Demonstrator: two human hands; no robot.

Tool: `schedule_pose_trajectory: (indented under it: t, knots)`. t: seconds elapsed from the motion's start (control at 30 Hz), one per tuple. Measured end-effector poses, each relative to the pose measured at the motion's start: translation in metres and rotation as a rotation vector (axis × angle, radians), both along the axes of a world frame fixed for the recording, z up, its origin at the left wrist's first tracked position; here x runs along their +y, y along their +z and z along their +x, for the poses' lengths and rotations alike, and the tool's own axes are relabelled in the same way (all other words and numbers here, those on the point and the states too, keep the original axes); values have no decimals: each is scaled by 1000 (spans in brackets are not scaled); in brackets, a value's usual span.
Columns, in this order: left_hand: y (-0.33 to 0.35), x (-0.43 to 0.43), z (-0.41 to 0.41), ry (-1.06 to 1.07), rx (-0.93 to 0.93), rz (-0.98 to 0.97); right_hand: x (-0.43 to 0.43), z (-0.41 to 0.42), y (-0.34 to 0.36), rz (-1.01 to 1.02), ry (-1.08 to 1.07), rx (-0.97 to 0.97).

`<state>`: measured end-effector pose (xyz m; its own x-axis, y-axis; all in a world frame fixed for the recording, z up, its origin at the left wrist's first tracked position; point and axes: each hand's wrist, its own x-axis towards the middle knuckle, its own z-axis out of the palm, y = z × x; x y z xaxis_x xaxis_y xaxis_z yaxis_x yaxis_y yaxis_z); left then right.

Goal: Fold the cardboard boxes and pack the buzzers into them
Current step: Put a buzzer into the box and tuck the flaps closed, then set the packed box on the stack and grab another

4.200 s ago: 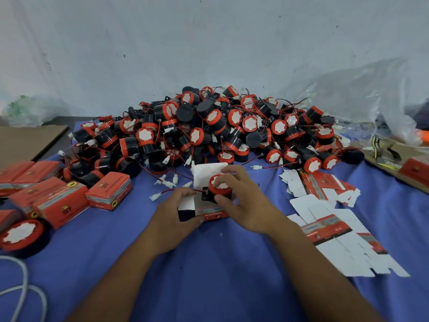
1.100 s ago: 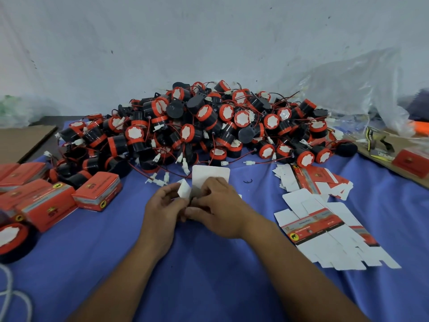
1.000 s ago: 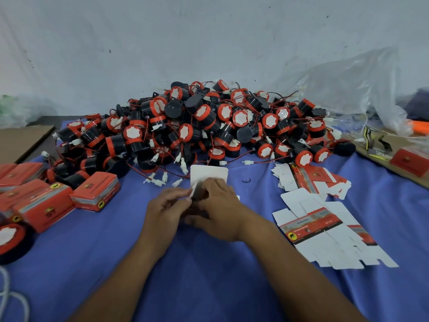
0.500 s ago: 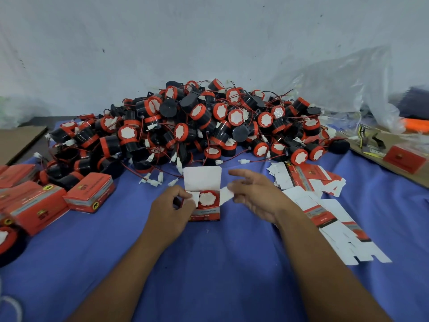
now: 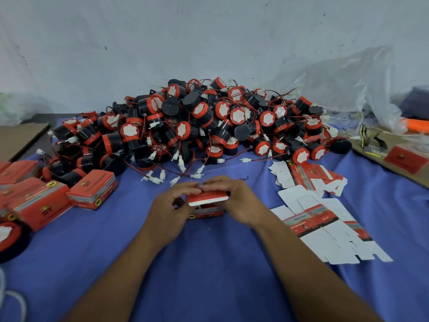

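Red cardboard box (image 5: 205, 211), lid (image 5: 206, 196) now folded down, left hand (image 5: 170, 206) and right hand (image 5: 240, 202) gripping it.

soft, even, dim light with a cool cast. shadows are faint under the buzzer pile (image 5: 209, 126) on the blue cloth (image 5: 209, 270). the plastic bag (image 5: 343, 82) at the far right corner glares pale. wide-angle bending curves the edges; the packed boxes (image 5: 39, 203) at the left edge look smeared.

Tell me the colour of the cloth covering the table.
Plain blue; the cloth shows best in the head view.
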<state>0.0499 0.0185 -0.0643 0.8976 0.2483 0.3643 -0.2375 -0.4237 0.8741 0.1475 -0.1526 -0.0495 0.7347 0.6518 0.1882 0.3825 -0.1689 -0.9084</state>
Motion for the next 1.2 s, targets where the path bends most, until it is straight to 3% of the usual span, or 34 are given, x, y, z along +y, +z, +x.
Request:
schedule_pose_trajectory:
  t: [0.17, 0.3, 0.47, 0.63, 0.97, 1.2]
  knots:
    - [1, 9, -4, -101, 109, -126, -16, 4, 5, -188, 167, 27]
    - [0, 9, -4, -88, 127, 7, -16, 5, 1, -107, 133, -59]
    - [0, 7, -2, -57, 107, 26, -13, 7, -5, -23, 112, -34]
    - [0, 6, -3, -19, 66, 113, -12, 7, -3, -33, 89, -223]
    - [-3, 7, -2, -54, 90, 71, -12, 4, 1, -43, 42, -392]
    - [-8, 10, -2, -52, 110, 126, -8, 0, 6, -72, -19, -314]
